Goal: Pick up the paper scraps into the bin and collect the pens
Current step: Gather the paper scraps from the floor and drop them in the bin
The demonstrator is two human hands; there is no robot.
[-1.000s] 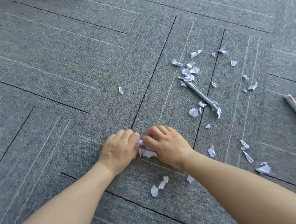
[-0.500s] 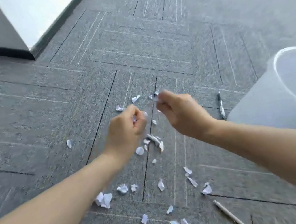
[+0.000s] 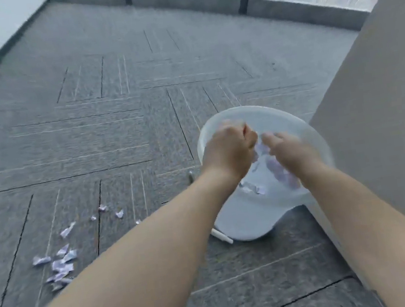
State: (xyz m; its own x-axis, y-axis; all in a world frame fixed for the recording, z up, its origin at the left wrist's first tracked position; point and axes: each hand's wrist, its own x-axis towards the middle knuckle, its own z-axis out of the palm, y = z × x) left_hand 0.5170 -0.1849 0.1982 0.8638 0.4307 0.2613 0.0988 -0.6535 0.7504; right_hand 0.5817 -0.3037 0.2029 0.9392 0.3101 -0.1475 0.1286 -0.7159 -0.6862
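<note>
Grey carpet tiles point(image 3: 89, 144): both hands have swung from the floor to over the round translucent white plastic bin point(image 3: 243, 223) at three o'clock. Left hand point(image 3: 229, 149) fisted, right hand point(image 3: 290, 153) loosening, torn white paper scraps point(image 3: 261, 149) falling between; a handful delivered, more scraps point(image 3: 60, 264) at eight o'clock, white pen point(image 3: 221, 237) beside the bin.

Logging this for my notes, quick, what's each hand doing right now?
Left hand: closed in a fist above the bin; contents hidden.
Right hand: fingers open above the bin, paper scraps beside it.

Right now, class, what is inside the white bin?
Paper scraps lie inside the bin. The left hand and right hand, both above the opening, hide part of its inside.
</note>
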